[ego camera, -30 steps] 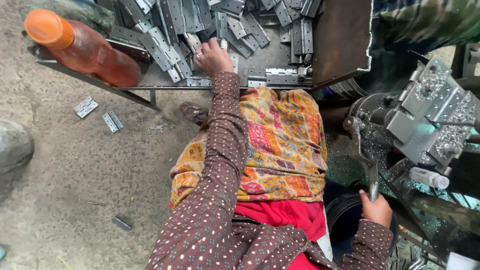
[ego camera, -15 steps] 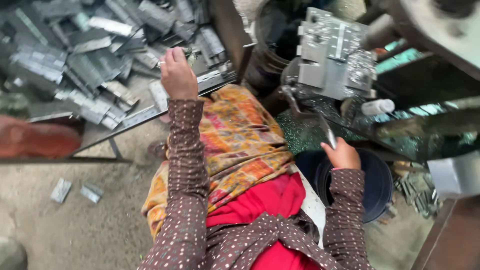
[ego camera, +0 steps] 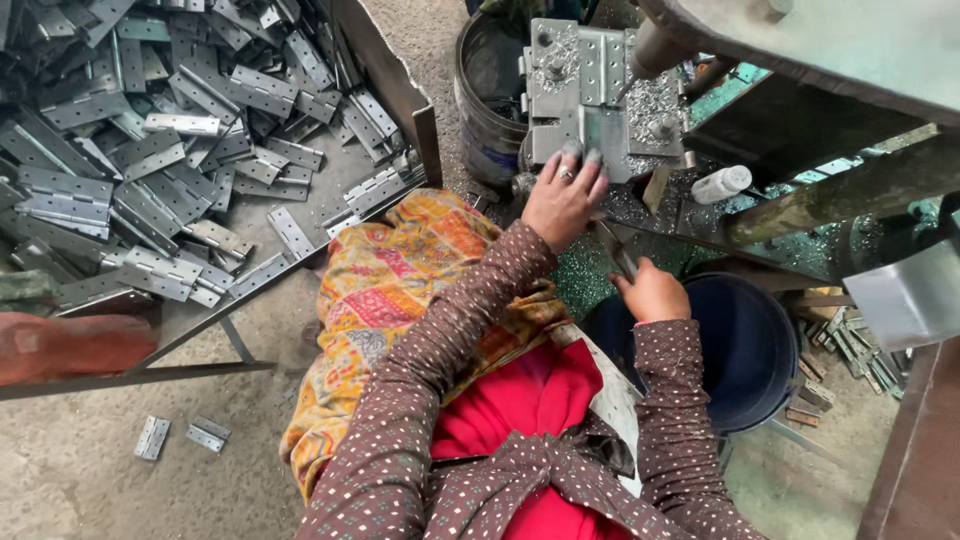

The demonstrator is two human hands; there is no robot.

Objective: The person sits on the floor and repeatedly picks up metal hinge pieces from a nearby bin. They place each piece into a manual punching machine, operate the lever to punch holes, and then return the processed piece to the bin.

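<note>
My left hand [ego camera: 562, 200] reaches forward to the press fixture [ego camera: 600, 90], fingertips pressing a grey metal hinge plate [ego camera: 592, 135] against it. Lower and to the right, my right hand [ego camera: 652, 292] is closed around a thin metal lever handle [ego camera: 612, 250] that slants up towards the fixture. Both arms wear brown dotted sleeves. A patterned orange cloth [ego camera: 400, 290] lies over my lap. Metal shavings cover the fixture and the bench around it.
A big metal tray [ego camera: 385, 70] heaped with several grey hinge plates fills the upper left. A dark blue bucket [ego camera: 750, 340] sits under my right hand, a grey bucket [ego camera: 490, 100] behind the fixture. An orange bottle [ego camera: 70, 345] and loose hinges [ego camera: 150, 437] lie at left.
My left hand has left the hinge tray and moved right to the press fixture with a hinge plate. My right hand has stayed on the lever. The view has swung right.
</note>
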